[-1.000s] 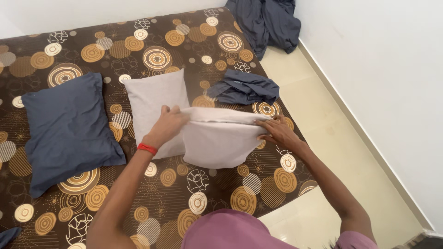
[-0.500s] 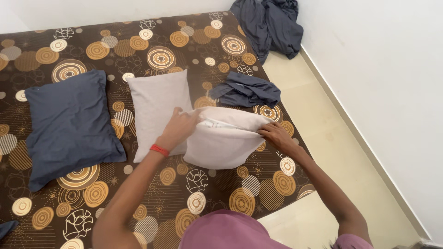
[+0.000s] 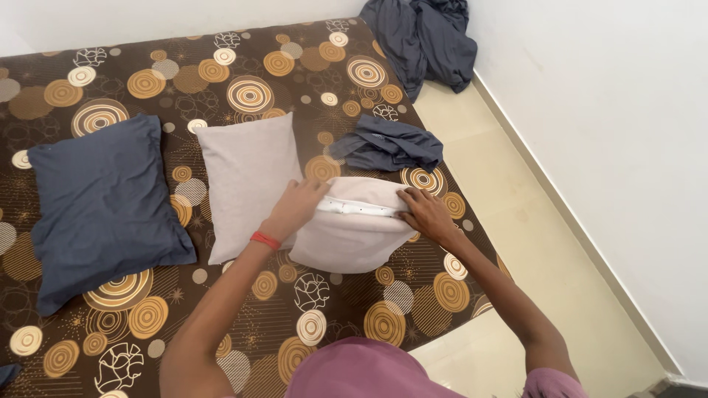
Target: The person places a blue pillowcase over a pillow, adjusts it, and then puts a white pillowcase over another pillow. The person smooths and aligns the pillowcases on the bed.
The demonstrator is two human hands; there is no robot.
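On patterned mattress (image 3: 147,317): left hand (image 3: 295,206), right hand (image 3: 422,212) gripping pale pillow (image 3: 350,236).

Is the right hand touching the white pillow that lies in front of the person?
Touching. The head view shows the right hand pressed onto the top right edge of the white pillow, its fingers on the fabric with no gap.

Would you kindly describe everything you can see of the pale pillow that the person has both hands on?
The pale pillow is a plump, off-white cushion of soft woven-looking cloth, lying on the brown circle-patterned bedspread near the bed's right edge. Along its far end runs a white strip dotted with small dark spots, apparently a closure. The left hand grips its far left corner and the right hand presses its far right corner. Its left side touches or slightly overlaps a flatter grey pillow.
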